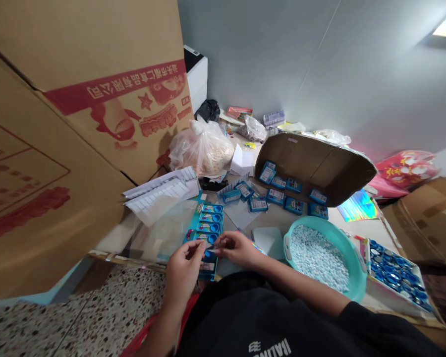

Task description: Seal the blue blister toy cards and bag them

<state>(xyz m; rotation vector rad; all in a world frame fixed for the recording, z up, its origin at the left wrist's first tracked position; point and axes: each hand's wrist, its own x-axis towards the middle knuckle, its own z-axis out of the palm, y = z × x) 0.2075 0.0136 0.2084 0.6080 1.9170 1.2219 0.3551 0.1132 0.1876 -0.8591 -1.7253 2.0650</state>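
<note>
My left hand [186,263] and my right hand [237,249] meet over the table's near edge, thumbs and fingertips pinched. A small, thin, clear-looking piece shows between the fingertips, too small to name. Under both hands lies a row of blue printed cards [210,218] with round cut-outs, partly hidden by the fingers. Clear plastic sheets [167,233] are spread to the left of the cards. A pale flat-topped block [268,242] sits to the right of my right hand.
A teal basin [359,277] of small pale pellets stands at the right, beside a box of blue shiny pieces [397,275]. Behind are small blue boxes [258,204], an open cardboard tray [315,158] and a tied plastic bag [204,148]. A large carton [78,148] walls the left.
</note>
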